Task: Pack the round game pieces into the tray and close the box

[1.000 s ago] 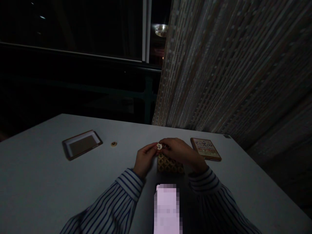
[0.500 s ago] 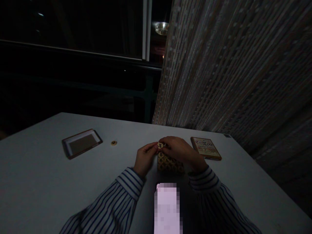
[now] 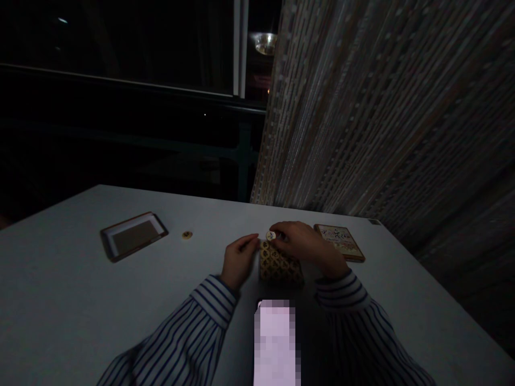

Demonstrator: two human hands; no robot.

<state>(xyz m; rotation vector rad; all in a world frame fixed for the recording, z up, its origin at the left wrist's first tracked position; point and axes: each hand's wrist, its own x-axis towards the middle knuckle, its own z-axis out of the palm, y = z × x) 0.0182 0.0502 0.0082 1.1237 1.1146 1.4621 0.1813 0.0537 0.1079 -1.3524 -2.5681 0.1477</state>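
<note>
My right hand (image 3: 301,244) pinches a round xiangqi piece (image 3: 271,235) with a dark character on its pale face. Under and beside its fingers sits a block of xiangqi pieces (image 3: 279,265) arranged in close rows, partly covered by the hand. At the block's left edge is my left hand (image 3: 240,260), its thumb and forefinger stretched forward and slightly apart, with nothing visible between them. One loose xiangqi piece (image 3: 187,235) lies farther left on the white table (image 3: 169,300).
An open shallow box part (image 3: 134,236) lies at the left. To the right is a printed box lid (image 3: 340,242). A lit phone (image 3: 276,343) with a blurred screen is near me. Behind the table hang string curtains (image 3: 341,107) beside a dark window.
My right hand has drawn the held xiangqi piece slightly right, away from my left fingertips, which touched it before. More of the block's upper left now shows.
</note>
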